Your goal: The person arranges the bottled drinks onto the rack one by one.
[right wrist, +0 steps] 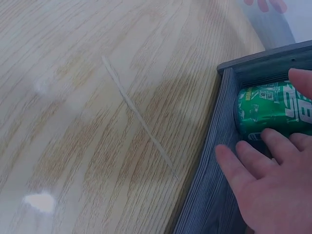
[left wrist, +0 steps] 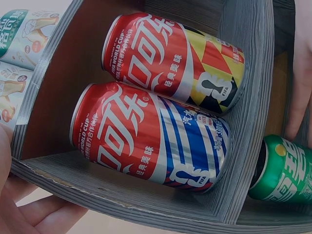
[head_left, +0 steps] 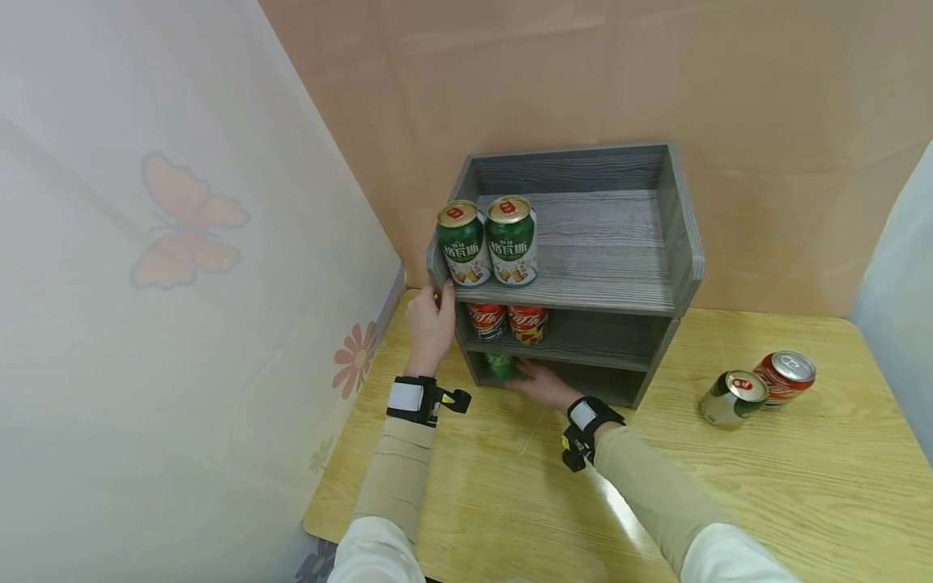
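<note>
A grey wooden shelf (head_left: 605, 243) with three levels stands on the table. My left hand (head_left: 430, 328) holds its left side panel, thumb at the front edge and fingers on the outer face. In the bottom level is a green can (right wrist: 265, 107), upright near the left side. My right hand (head_left: 543, 385) reaches in beside it, fingers loosely extended along the can and thumb on its far side; a fingertip seems to touch it. Two red cola cans (left wrist: 146, 53) stand side by side on the middle level. Two green-and-white cans (head_left: 512, 243) stand at the top level's left front.
On the table to the right, a gold-and-green can (head_left: 732, 399) stands next to a red can (head_left: 786, 378). A wall with a butterfly print (head_left: 189, 219) rises on the left, and a tan backdrop (head_left: 547, 73) hangs behind the shelf. The wood-grain table (head_left: 525, 502) extends in front.
</note>
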A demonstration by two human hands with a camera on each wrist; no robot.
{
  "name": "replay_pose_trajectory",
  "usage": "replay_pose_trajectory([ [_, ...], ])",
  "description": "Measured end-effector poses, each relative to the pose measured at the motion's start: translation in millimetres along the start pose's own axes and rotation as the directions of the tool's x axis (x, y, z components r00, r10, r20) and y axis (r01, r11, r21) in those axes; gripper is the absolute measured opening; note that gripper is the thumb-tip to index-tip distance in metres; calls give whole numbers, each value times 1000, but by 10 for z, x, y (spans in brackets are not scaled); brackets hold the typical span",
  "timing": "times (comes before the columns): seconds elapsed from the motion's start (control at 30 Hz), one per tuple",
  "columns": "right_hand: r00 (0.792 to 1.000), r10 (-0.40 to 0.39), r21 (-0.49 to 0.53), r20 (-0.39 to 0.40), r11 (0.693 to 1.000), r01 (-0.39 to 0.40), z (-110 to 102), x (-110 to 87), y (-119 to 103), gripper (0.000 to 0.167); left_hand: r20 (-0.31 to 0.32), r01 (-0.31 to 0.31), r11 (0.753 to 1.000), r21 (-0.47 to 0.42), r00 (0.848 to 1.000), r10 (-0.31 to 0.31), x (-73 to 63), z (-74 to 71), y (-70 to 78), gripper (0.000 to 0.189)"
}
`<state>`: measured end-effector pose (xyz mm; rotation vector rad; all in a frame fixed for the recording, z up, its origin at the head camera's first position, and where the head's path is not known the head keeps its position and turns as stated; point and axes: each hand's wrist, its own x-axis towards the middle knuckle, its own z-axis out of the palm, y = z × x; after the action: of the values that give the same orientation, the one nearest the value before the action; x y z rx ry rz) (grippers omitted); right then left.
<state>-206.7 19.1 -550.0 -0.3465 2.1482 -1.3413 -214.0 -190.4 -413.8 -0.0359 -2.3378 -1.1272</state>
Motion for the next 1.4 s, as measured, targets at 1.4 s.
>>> replay_pose_trajectory([
  [1.4,961,-276,-91,18,957,276,-897,-1624,28,43,2,-2,999,-41,1000,2,-14,-8,-2,29],
])
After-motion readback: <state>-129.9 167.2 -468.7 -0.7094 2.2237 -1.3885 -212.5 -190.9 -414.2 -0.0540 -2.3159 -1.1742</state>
